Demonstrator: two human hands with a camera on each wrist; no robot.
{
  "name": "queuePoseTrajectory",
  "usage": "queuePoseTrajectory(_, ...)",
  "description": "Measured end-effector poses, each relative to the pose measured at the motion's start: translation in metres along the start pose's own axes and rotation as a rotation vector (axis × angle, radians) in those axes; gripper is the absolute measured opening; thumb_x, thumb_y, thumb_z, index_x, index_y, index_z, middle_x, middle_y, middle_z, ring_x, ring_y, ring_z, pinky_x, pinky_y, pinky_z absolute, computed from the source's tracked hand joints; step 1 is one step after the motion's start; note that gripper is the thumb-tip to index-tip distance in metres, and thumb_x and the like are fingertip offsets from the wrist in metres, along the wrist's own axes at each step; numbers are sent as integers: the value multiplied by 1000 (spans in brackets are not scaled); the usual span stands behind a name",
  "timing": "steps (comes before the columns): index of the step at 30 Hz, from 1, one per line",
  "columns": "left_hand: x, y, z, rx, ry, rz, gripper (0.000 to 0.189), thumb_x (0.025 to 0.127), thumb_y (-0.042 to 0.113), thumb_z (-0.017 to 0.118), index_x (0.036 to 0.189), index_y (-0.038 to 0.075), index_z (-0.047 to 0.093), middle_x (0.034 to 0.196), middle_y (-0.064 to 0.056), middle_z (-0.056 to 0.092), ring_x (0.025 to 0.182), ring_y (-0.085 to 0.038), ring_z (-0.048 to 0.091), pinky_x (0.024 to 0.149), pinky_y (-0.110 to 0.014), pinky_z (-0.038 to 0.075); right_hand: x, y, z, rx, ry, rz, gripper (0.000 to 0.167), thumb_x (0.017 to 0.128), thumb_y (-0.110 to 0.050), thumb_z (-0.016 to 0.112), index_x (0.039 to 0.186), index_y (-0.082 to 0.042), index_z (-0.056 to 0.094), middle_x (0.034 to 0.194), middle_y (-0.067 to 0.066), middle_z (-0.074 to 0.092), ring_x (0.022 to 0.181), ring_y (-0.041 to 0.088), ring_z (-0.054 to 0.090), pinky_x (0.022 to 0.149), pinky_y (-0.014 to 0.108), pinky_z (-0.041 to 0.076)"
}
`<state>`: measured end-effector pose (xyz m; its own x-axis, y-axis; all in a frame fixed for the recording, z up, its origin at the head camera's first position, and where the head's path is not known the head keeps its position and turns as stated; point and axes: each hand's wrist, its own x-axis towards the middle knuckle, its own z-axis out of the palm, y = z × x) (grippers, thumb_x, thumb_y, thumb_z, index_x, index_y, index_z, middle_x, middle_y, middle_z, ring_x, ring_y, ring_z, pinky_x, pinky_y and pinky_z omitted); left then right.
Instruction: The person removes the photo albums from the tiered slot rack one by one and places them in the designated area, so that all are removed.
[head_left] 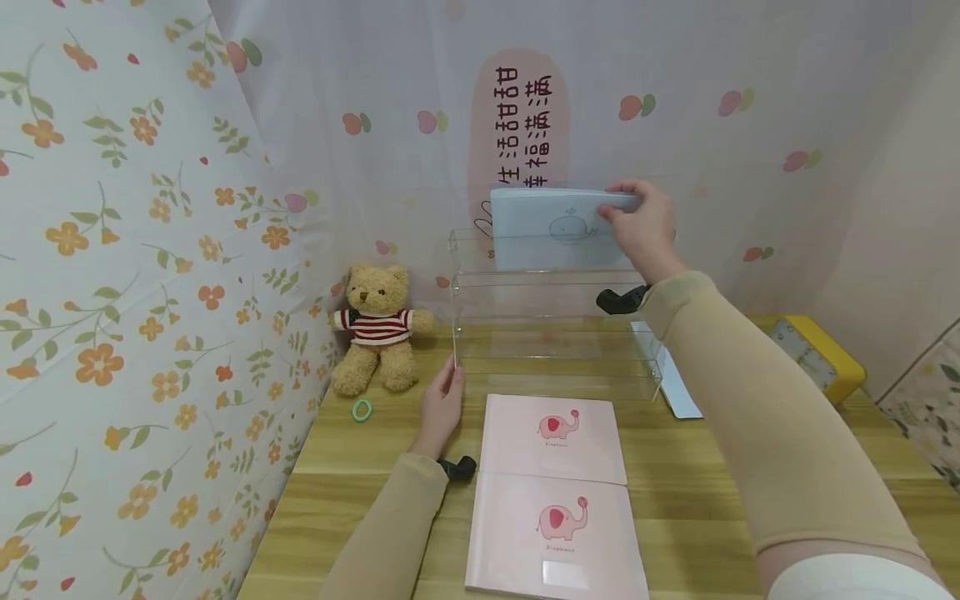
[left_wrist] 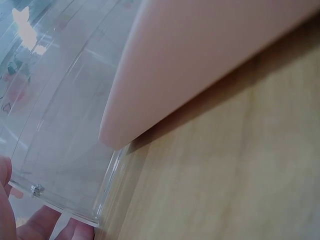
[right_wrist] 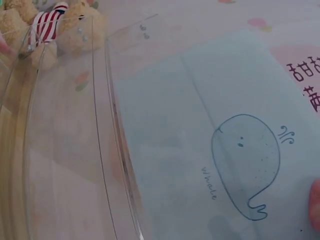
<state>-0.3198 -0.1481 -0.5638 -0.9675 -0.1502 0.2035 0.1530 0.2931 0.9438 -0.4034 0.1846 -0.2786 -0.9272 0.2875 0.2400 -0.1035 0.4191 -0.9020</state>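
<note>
My right hand (head_left: 649,225) pinches the right end of a light-blue notebook (head_left: 528,229) with a line-drawn whale. It stands upright at the top tier of a clear acrylic rack (head_left: 525,357). In the right wrist view the notebook cover (right_wrist: 165,130) shows the word "Whale" and overlaps the rack's clear panels. My left hand (head_left: 441,408) grips the rack's left side panel near its bottom, fingers behind the edge (left_wrist: 42,220). Two pink elephant notebooks, the nearer (head_left: 517,542) and the farther (head_left: 510,433), lie in front of the rack.
A teddy bear (head_left: 378,329) in a striped sweater sits left of the rack, with a green ring (head_left: 362,410) before it. Another light-blue item (head_left: 681,392) lies by the rack's right side. A yellow clock (head_left: 847,367) stands farther right. A printed curtain (head_left: 675,50) hangs behind.
</note>
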Motion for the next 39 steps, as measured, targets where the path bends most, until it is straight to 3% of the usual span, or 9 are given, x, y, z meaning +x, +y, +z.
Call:
queuePoseTrajectory(4, 1, 0, 0, 35, 16, 17, 50, 115, 35, 59, 161, 15, 59, 161, -16, 62, 147, -43, 60, 122, -59, 51, -3, 2, 0, 70, 40, -38, 28, 103, -23, 80, 131, -27, 77, 159, -3, 61, 137, 15, 52, 109, 36, 51)
queuePoseTrajectory(11, 3, -1, -1, -3, 2, -4, 51, 115, 40, 60, 162, 21, 58, 163, -11, 60, 152, -36, 57, 127, -55, 47, -11, -3, 1, 121, 147, -102, 24, 102, -20, 81, 125, -26, 78, 140, -10, 66, 129, 10, 58, 112, 36, 55)
queuePoseTrajectory(17, 3, 0, 1, 33, 21, 13, 51, 115, 41, 59, 160, 18, 59, 159, -15, 63, 148, -39, 61, 124, -58, 50, -26, -13, -9, 175, 292, -275, 19, 99, -14, 84, 116, -18, 80, 112, -21, 60, 117, 3, 58, 105, 28, 56)
queuePoseTrajectory(21, 3, 2, 0, 42, 27, 17, 50, 115, 40, 59, 160, 19, 60, 158, -17, 64, 147, -41, 61, 123, -60, 50, -40, -18, -20, 224, 341, -339, 18, 96, -11, 87, 112, -18, 82, 106, -23, 61, 110, 1, 58, 94, 22, 51)
queuePoseTrajectory(29, 1, 2, -3, -6, 15, -9, 49, 115, 33, 60, 161, 16, 58, 161, -14, 62, 151, -37, 58, 126, -57, 48, -70, 5, -39, 137, 279, -349, 21, 100, -11, 82, 121, -12, 81, 109, -26, 60, 106, 2, 61, 87, 18, 54)
queuePoseTrajectory(35, 1, 3, -2, -9, 12, -1, 49, 115, 31, 60, 161, 14, 58, 162, -14, 61, 152, -37, 57, 126, -57, 48, -94, 39, -54, 39, 216, -273, 27, 99, -13, 84, 126, -9, 79, 112, -29, 60, 101, 1, 61, 84, 15, 51)
queuePoseTrajectory(39, 1, 5, -1, -13, 6, -8, 49, 115, 30, 60, 161, 13, 57, 163, -15, 59, 153, -38, 55, 127, -56, 46, -110, 62, -66, -34, 162, -229, 28, 98, -15, 85, 124, -7, 78, 111, -32, 61, 95, -1, 61, 77, 5, 50)
